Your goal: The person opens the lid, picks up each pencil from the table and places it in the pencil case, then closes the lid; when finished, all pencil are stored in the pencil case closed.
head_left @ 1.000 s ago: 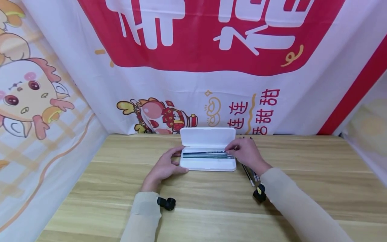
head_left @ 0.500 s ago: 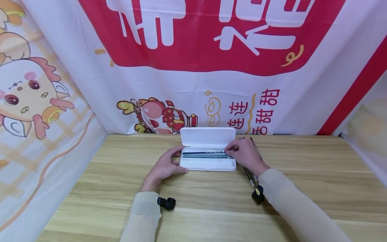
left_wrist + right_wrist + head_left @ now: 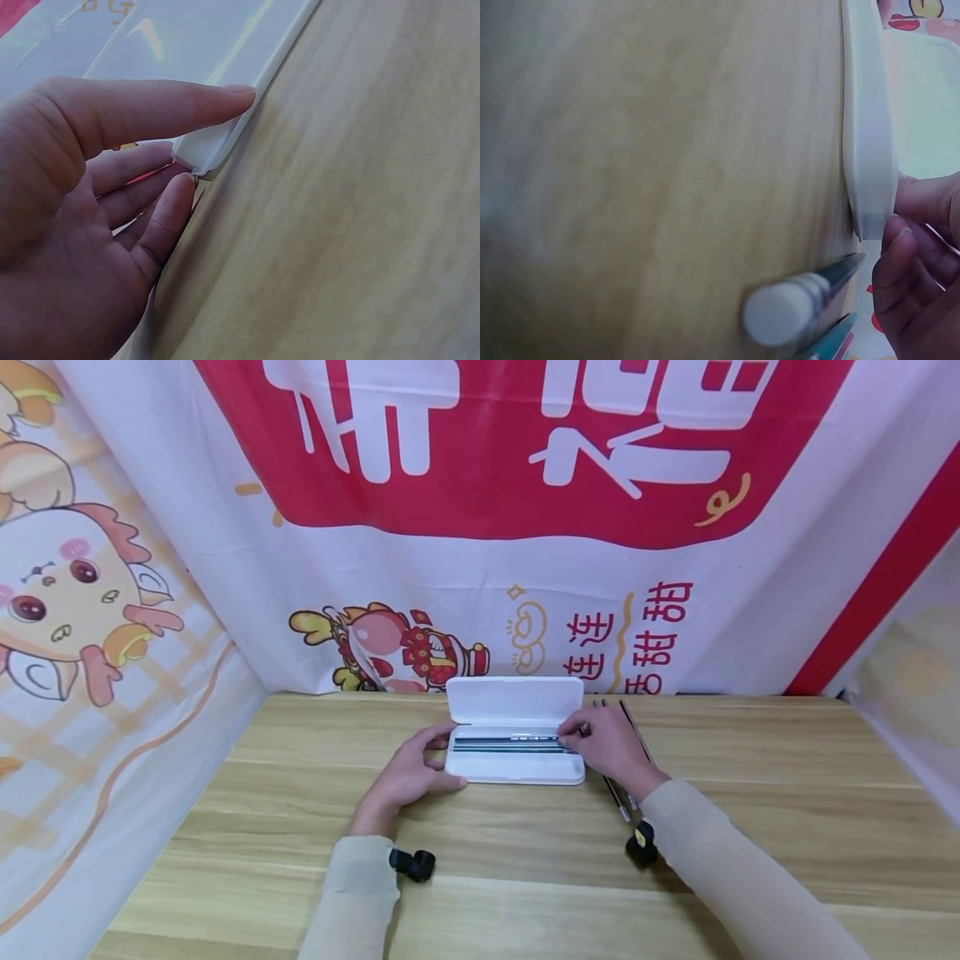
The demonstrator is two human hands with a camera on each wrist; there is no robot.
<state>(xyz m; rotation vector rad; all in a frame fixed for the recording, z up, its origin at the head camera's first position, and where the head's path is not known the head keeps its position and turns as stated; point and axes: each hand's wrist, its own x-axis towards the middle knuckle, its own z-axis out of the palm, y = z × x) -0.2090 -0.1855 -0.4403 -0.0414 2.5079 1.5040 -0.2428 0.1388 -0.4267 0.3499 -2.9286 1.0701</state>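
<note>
A white pencil case (image 3: 513, 768) lies on the table with its lid (image 3: 516, 700) raised at the back. Several dark green pencils (image 3: 495, 748) lie lengthwise inside. My left hand (image 3: 408, 770) holds the case's left end; in the left wrist view the thumb lies along the rim (image 3: 225, 146) and the other fingers are at the end. At the right end, my right hand (image 3: 609, 742) pinches the tip of the rearmost pencil (image 3: 517, 739), its fingertips partly hiding it. Loose pencils (image 3: 618, 800) lie beneath and beside that hand.
In the right wrist view, a pencil with a white eraser end (image 3: 780, 311) lies close to the case. A wooden table (image 3: 480, 893) surrounds everything. Printed cloth (image 3: 465, 560) hangs right behind the lid.
The rearmost pencil, slightly slanted earlier, now lies nearly level with the others. My right hand has shifted slightly, uncovering a loose pencil on its right. The left hand stays put.
</note>
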